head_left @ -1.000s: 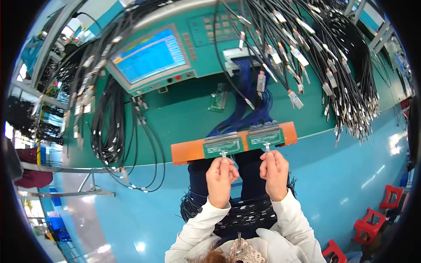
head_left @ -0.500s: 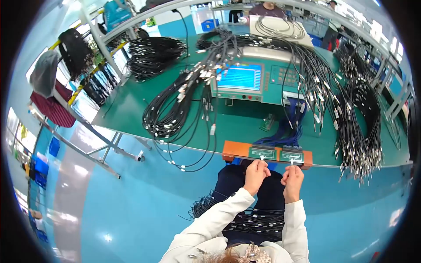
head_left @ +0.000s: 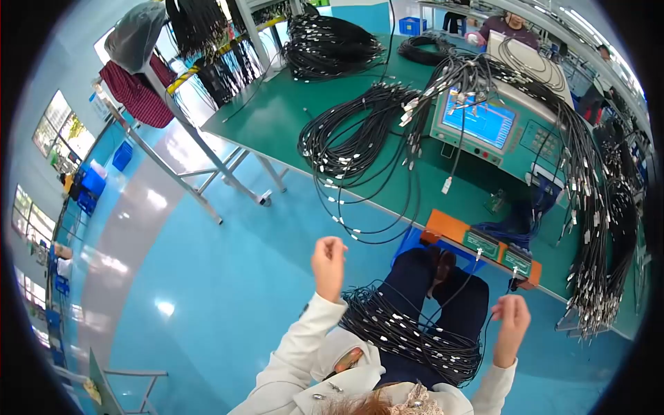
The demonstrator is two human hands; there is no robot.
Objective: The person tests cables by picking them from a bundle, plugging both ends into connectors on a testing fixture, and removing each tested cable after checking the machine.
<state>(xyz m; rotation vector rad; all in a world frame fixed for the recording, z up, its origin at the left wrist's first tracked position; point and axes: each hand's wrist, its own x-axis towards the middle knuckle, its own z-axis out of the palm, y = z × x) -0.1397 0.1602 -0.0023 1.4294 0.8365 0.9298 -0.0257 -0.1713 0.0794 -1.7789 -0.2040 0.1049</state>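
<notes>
My left hand (head_left: 328, 268) is raised over the floor, left of my lap. Its fingers are curled in, with nothing visible in them. My right hand (head_left: 510, 326) hovers below the right end of an orange fixture (head_left: 446, 226), its fingers loosely bent and apart, holding nothing I can see. Two white connectors, a left one (head_left: 479, 254) and a right one (head_left: 515, 272), sit at two green circuit boards on the fixture. Black cables run from them toward my lap. Across my thighs lies a bundle of black cables (head_left: 408, 332) with white tags.
A tester with a blue screen (head_left: 477, 119) stands on the green table (head_left: 256, 124). Black cable bundles (head_left: 346, 138) lie left of it; more cables (head_left: 595, 256) hang over the right edge. A metal rack (head_left: 207, 162) stands at left. Another person (head_left: 510, 28) is behind the tester.
Both hands have come away from the white connectors at the boards. My left hand moved left, my right hand down and outward. The view has turned left, and the lap bundle shows more fully.
</notes>
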